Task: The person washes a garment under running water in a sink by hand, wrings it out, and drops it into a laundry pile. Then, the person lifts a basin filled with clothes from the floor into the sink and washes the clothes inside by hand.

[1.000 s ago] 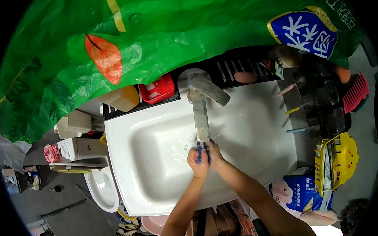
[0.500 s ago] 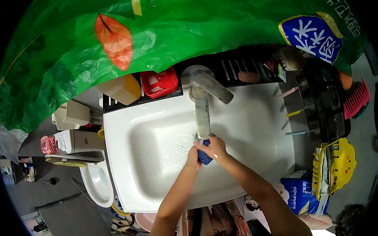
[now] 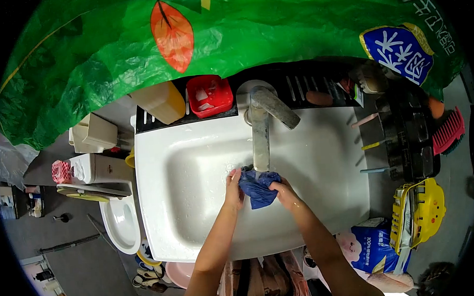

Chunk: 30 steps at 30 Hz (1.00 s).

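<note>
A wet dark blue cloth (image 3: 258,190) is stretched between my hands under the spout of the metal faucet (image 3: 261,147). My left hand (image 3: 233,188) grips its left side, with the thumb toward the top edge. At the right side, my right hand (image 3: 284,191) pinches the cloth between thumb and fingers. Both hands are over the white sink (image 3: 192,202), whose basin is wet with drops. Part of the cloth hangs down below the hands, and the faucet's tip is just above its upper edge.
Behind the sink stand a red soap dish (image 3: 210,99) and a yellowish container (image 3: 162,102). A black toothbrush holder (image 3: 408,137) and a yellow basket (image 3: 427,209) are on the right. Green plastic sheeting (image 3: 264,32) hangs across the top. A toilet (image 3: 122,220) is at left.
The cloth, bunched between my closely held hands before, is now spread wider. My hands have moved apart. The whole view has shifted slightly.
</note>
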Each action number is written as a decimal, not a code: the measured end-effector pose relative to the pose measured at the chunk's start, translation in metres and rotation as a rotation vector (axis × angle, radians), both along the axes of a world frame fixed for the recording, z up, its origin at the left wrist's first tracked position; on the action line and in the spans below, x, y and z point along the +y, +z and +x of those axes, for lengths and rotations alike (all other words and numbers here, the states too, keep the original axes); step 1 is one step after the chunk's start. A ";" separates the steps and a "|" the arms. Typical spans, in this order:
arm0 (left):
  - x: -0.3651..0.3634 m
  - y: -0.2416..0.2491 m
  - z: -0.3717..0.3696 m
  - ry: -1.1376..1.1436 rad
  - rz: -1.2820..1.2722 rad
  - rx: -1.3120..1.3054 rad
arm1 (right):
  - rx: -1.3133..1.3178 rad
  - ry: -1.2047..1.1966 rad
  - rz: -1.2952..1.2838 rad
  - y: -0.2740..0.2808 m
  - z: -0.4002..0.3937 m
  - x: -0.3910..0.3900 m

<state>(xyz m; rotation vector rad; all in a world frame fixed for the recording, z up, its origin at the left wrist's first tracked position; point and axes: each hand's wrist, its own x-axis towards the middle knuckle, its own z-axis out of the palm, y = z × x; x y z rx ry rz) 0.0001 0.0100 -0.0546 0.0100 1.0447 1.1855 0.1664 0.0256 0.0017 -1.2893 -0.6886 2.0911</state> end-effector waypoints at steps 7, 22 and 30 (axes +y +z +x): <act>0.000 0.034 -0.005 -0.078 -0.093 -0.017 | -0.193 -0.270 -0.100 0.013 -0.007 -0.010; -0.013 0.012 0.009 -0.072 0.283 0.430 | 0.264 -0.368 -0.243 0.001 -0.013 -0.005; -0.028 0.047 0.054 -0.130 0.393 1.104 | 0.373 -0.397 -0.146 -0.050 -0.045 -0.006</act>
